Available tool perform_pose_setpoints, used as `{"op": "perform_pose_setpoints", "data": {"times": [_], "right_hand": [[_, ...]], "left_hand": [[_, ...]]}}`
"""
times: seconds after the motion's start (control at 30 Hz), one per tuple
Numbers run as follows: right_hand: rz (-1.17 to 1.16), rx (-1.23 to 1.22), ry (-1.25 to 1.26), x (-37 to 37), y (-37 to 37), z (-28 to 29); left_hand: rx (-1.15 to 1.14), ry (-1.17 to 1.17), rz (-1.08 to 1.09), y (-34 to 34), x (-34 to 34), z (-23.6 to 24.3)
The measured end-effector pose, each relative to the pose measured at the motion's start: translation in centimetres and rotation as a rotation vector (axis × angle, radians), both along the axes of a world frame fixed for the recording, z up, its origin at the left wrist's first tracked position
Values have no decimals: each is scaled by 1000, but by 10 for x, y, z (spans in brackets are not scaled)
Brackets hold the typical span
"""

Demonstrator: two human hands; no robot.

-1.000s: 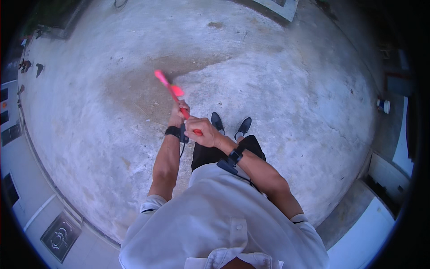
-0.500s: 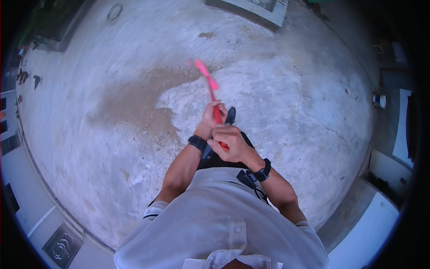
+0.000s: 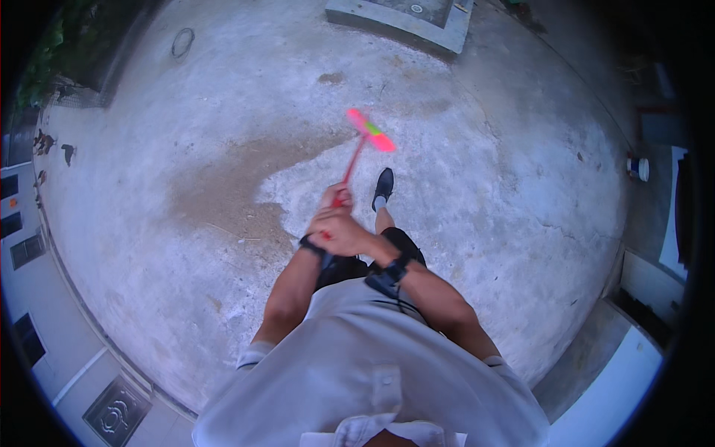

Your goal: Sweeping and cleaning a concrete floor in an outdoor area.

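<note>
I grip a slim red stick [image 3: 354, 158] with a blurred pink and green crosswise head [image 3: 370, 130], angled up and right over the concrete ground [image 3: 506, 223]. My left hand [image 3: 334, 195] is closed on the red shaft. My right hand [image 3: 339, 232] is closed on its lower end, just below and overlapping the left. One dark shoe [image 3: 383, 186] shows beyond my hands.
A low concrete structure [image 3: 398, 28] stands at the far centre, a coiled line [image 3: 182, 42] lies far left, and dark birds [image 3: 68, 154] are by the left edge. A white bucket [image 3: 637, 169] sits at right. Building walls [image 3: 71, 350] border the yard.
The stick's head has moved right and turned crosswise, showing green. My hands went rightward, then slightly back left. Both shoes showed earlier; now one shows, a little farther forward than half a second ago.
</note>
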State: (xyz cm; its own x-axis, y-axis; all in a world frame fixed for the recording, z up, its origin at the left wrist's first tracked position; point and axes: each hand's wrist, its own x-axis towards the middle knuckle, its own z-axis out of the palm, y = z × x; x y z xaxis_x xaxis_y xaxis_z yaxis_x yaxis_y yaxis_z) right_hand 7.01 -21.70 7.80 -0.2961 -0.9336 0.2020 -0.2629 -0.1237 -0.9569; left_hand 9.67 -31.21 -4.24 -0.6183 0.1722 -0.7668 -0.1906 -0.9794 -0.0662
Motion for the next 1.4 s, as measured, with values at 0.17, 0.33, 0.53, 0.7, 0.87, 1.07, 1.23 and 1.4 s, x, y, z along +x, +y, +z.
{"op": "perform_pose_setpoints", "data": {"times": [0.17, 0.33, 0.53, 0.7, 0.87, 1.07, 1.23, 1.4], "right_hand": [[104, -189, -103, -13, -68, 24], [72, -91, -345, -87, -42, -6], [-75, -125, -189, -147, 51, 64], [-265, -45, -38, -175, 111, 103], [-533, 196, 113, -210, 144, 97], [-667, 380, 80, -270, 139, 46], [-490, 137, -52, -287, 86, 28], [-207, -100, -145, -281, -24, 43]], "left_hand": [[-833, 45, 720, -53, 70, -14], [-626, -339, 234, -97, 4, 25], [-244, -12, 325, -21, -93, 40], [493, 40, 174, 80, -189, 36], [462, 65, -214, 157, -271, 20], [486, 108, -441, 173, -345, -35], [-203, 145, -259, 93, -332, -18], [36, -97, 40, -78, -268, -13]]}}
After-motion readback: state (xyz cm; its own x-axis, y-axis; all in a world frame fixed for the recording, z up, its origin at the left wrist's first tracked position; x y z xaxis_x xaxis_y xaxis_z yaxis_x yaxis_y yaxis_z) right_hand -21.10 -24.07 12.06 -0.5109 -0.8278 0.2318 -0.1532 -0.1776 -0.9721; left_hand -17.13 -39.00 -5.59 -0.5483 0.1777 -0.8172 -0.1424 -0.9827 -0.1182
